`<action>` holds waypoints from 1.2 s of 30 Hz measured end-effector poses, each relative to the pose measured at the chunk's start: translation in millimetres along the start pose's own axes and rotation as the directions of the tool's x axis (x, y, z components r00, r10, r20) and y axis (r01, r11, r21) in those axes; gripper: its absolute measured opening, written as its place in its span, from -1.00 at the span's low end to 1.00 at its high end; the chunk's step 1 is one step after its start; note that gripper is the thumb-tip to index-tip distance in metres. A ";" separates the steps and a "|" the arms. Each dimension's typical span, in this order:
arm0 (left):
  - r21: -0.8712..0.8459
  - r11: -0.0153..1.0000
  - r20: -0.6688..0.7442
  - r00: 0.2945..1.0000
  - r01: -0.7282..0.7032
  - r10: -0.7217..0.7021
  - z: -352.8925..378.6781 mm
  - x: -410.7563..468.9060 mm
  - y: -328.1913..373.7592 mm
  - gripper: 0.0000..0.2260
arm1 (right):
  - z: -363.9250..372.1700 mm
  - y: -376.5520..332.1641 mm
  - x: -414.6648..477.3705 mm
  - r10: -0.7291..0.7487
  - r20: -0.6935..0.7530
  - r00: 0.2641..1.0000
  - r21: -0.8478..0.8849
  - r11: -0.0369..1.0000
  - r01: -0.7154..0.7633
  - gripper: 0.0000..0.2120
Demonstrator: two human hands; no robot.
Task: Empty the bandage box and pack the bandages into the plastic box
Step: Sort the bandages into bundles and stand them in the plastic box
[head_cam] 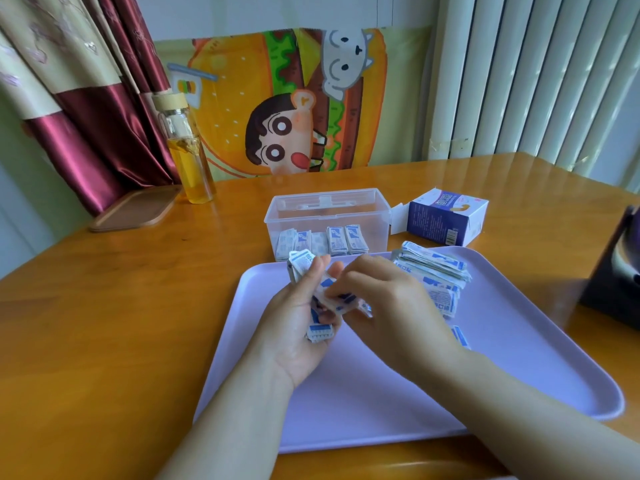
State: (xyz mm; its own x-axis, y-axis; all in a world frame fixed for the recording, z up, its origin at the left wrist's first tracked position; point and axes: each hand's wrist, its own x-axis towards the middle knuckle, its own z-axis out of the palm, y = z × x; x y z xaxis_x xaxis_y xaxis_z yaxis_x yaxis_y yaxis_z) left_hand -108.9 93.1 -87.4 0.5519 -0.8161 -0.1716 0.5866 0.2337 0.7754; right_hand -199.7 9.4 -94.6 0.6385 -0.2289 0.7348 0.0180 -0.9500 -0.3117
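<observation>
My left hand [294, 327] holds a small stack of blue-and-white wrapped bandages [304, 268] over the lilac tray [519, 358]. My right hand [384, 303] pinches a bandage at that stack. A loose pile of bandages [433, 271] lies on the tray's far right part. The clear plastic box [327, 209] stands open behind the tray, with several bandages standing upright along its front wall. The blue-and-white bandage box [446, 216] lies on its side to the right of it, flap open.
A glass bottle [190, 157] of yellow liquid and a wooden lid [135, 209] sit at the table's back left. A dark object [616, 278] stands at the right edge. A cartoon cloth hangs behind the table.
</observation>
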 end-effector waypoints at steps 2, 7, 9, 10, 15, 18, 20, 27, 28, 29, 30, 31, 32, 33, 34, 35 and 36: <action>-0.023 0.999 0.001 0.999 -0.033 0.033 0.4 -1.0 0.6 -0.58 | -0.4 0.5 -1.4 -0.034 0.046 0.998 0.057 0.998 0.032 -0.80; -0.042 0.999 -0.011 1.000 0.005 -0.006 2.9 -3.3 2.3 -0.72 | -12.4 4.4 -1.4 -0.063 0.121 0.991 0.147 0.988 0.045 -0.81; -0.031 0.999 -0.046 0.999 0.022 -0.023 2.5 -2.9 2.7 -0.76 | -13.2 4.1 -3.2 -0.106 0.193 0.976 0.131 0.988 0.081 -0.83; -0.025 0.999 -0.067 0.997 0.027 -0.028 2.5 -2.4 2.7 -0.80 | -13.8 4.7 -4.0 -0.116 0.225 0.967 0.114 0.989 0.092 -0.82; -0.066 0.996 -0.066 0.996 0.057 -0.062 1.3 -1.4 1.4 -0.95 | -25.7 10.1 3.9 -0.049 0.275 0.960 0.119 0.993 0.016 -0.41; 0.061 0.979 0.088 0.976 0.196 -0.201 1.8 -5.3 -1.7 -0.91 | -26.2 4.8 9.0 0.021 0.478 0.878 0.033 0.999 -0.042 0.06; 0.188 0.958 0.149 0.958 0.218 -0.247 2.5 -8.0 -4.2 -0.84 | -20.6 0.5 8.8 0.037 0.545 0.838 -0.025 0.999 -0.028 0.07; 0.324 0.934 0.152 0.966 0.151 -0.209 6.6 -11.8 -3.9 -0.82 | -21.0 5.6 8.4 0.024 0.464 0.886 -0.032 0.999 -0.011 -0.32; 0.339 0.929 0.139 0.969 0.148 -0.205 7.1 -12.7 -4.5 -0.83 | -22.5 5.1 8.3 0.014 0.472 0.881 -0.049 0.999 0.011 -0.31; 0.358 0.922 0.120 0.973 0.145 -0.200 7.6 -13.5 -4.9 -0.86 | -24.6 4.0 9.2 0.008 0.492 0.871 -0.043 0.999 0.016 -0.29; 0.368 0.919 0.102 0.976 0.144 -0.194 7.5 -13.7 -4.9 -0.87 | -28.7 3.1 11.6 0.021 0.518 0.855 0.002 1.000 -0.026 -0.30; 0.366 0.919 0.088 0.978 0.143 -0.187 6.3 -13.5 -4.8 -0.86 | -34.2 2.5 15.9 0.058 0.537 0.841 0.084 0.989 -0.122 -0.36; 0.360 0.922 0.087 0.979 0.142 -0.185 5.7 -13.4 -4.3 -0.85 | -40.9 3.6 21.9 0.114 0.543 0.832 0.183 0.951 -0.250 -0.46; 0.357 0.923 0.097 0.977 0.141 -0.187 5.4 -13.6 -3.8 -0.86 | -47.8 7.2 28.5 0.174 0.550 0.817 0.263 0.893 -0.367 -0.57; 0.360 0.922 0.117 0.974 0.141 -0.195 5.4 -13.9 -3.7 -0.89 | -54.8 11.4 34.8 0.216 0.566 0.796 0.302 0.844 -0.443 -0.65; 0.365 0.920 0.146 0.967 0.142 -0.207 5.8 -15.2 -3.7 -0.90 | -59.8 15.5 39.4 0.225 0.594 0.772 0.314 0.819 -0.480 -0.67; 0.377 0.915 0.173 0.960 0.143 -0.221 6.1 -16.5 -3.9 -0.89 | -62.4 19.2 42.0 0.210 0.627 0.750 0.323 0.806 -0.495 -0.67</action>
State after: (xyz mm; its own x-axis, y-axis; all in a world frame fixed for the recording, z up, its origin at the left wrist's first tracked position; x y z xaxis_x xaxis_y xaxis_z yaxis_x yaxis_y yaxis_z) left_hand -123.9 102.4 -83.9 0.2976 -0.9262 -0.2312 0.3927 -0.1020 0.9140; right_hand -220.5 -31.7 -32.1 0.9652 -0.2380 0.1085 -0.0530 -0.5841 -0.8099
